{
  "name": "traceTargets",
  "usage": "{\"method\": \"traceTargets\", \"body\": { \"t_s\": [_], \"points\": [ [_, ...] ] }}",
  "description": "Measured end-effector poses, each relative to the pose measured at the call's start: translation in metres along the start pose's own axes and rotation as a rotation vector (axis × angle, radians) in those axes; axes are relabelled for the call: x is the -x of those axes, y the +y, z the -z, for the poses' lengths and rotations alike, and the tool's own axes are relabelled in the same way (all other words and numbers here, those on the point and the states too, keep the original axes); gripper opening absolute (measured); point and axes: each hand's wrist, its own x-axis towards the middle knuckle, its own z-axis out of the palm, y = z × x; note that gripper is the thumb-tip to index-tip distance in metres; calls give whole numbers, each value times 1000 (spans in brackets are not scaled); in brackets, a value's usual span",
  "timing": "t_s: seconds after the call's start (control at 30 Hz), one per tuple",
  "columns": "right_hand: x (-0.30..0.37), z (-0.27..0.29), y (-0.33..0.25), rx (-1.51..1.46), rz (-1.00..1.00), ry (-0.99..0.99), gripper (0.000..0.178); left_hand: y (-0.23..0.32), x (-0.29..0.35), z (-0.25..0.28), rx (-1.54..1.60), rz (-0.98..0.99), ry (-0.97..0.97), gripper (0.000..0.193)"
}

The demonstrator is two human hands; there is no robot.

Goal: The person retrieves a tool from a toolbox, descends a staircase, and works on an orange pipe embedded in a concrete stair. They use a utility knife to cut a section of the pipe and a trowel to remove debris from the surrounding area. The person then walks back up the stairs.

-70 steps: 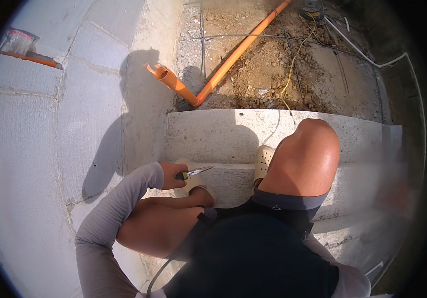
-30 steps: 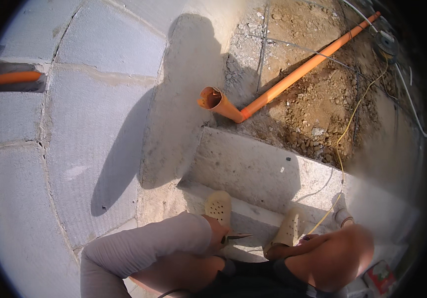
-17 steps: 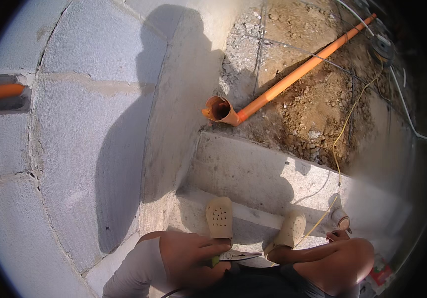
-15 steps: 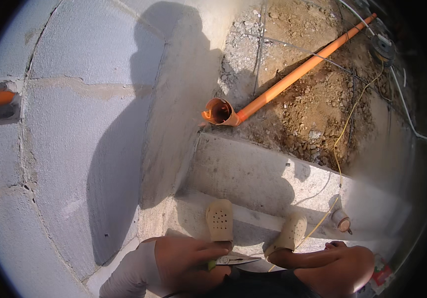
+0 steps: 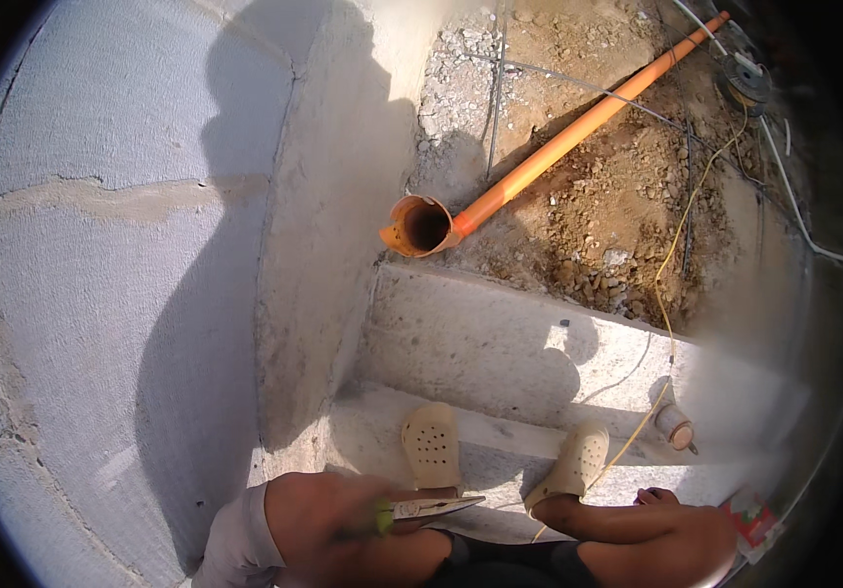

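Low at the front, my left hand (image 5: 328, 519) comes out of a light grey sleeve and is closed on a pair of pliers (image 5: 433, 508). The pliers have green on the handle, and their tapering metal jaws point right, past my left thigh. Motion blurs the fingers of this hand. Of my right hand (image 5: 652, 496), only some fingers show behind my bent right leg; the rest is hidden, and I cannot tell whether they hold anything. Both feet, in beige clogs (image 5: 431, 446) with holes, stand on a concrete step.
An orange pipe (image 5: 578, 132) slants over rubble and rebar, its broken, wide socket end (image 5: 423, 226) near the wall corner. A yellow cord (image 5: 669, 304) runs from a dark reel (image 5: 743, 83) down past a pipe stub (image 5: 676, 431). Grey wall blocks (image 5: 118, 284) fill the left.
My left hand has moved a little to the left with the pliers, and the jaws now tilt slightly upward. The view has shifted, sliding the wall leftward. The right fingers look much the same.
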Motion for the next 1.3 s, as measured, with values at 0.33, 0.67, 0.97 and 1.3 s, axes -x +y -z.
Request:
{"method": "traceTargets", "body": {
  "t_s": [0.33, 0.67, 0.97, 1.3],
  "points": [
    [-67, 140, -29, 417, 1263, 199, 28, 22, -46, -7, -289, -51, 81, 44],
    [98, 292, -104, 399, 1914, 462, 24, 283, -186, 86, -407, -472, 534, 42],
    [497, 399, -193, 264, 2330, 1132, 37, 365, -355, 257, 69, -307, 521, 44],
    [436, 346, -294, 320, 1699, 751, 22, 247, -470, 267, 208, 301, 133, 37]
  ]
}}
